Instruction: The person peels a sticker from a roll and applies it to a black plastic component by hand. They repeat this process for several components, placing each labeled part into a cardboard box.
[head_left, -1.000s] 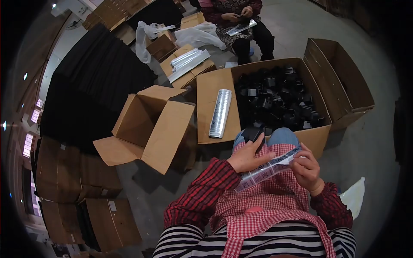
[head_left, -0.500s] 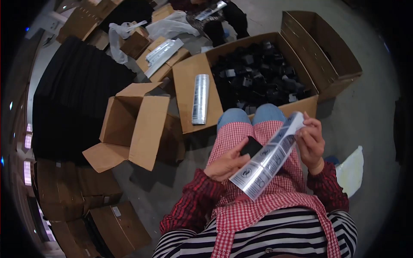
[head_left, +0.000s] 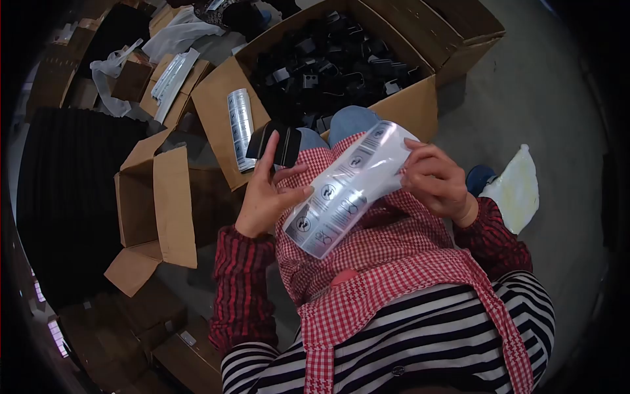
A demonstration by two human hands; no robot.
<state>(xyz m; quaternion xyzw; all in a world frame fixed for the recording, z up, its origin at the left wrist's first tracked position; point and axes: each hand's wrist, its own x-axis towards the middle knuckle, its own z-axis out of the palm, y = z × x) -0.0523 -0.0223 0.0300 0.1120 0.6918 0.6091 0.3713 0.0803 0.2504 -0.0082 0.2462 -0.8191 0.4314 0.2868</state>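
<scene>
A curved sheet of silvery printed labels (head_left: 341, 197) lies across my lap, tilted. My right hand (head_left: 436, 178) is closed on its upper right end, thumb and fingers pinching the edge. My left hand (head_left: 266, 200) holds a small black piece (head_left: 283, 146) with lighter lines across it. The index finger stretches over the piece's face, and the grip behind it is hidden. The left thumb meets the left edge of the label sheet. Beyond the hands, a large carton (head_left: 410, 108) contains a heap of similar black pieces (head_left: 335, 65).
Another rolled label sheet (head_left: 240, 125) rests on the carton's flap (head_left: 216, 111). An open cardboard box (head_left: 174, 207) stands at left, beside a dark ribbed stack (head_left: 72, 210). White strips (head_left: 174, 85) lie on a farther box. A pale sheet (head_left: 515, 190) is on the floor at right.
My left hand has lifted the black piece up and left, out from behind the label sheet. The sheet has shifted left in my right hand. The whole view has swung.
</scene>
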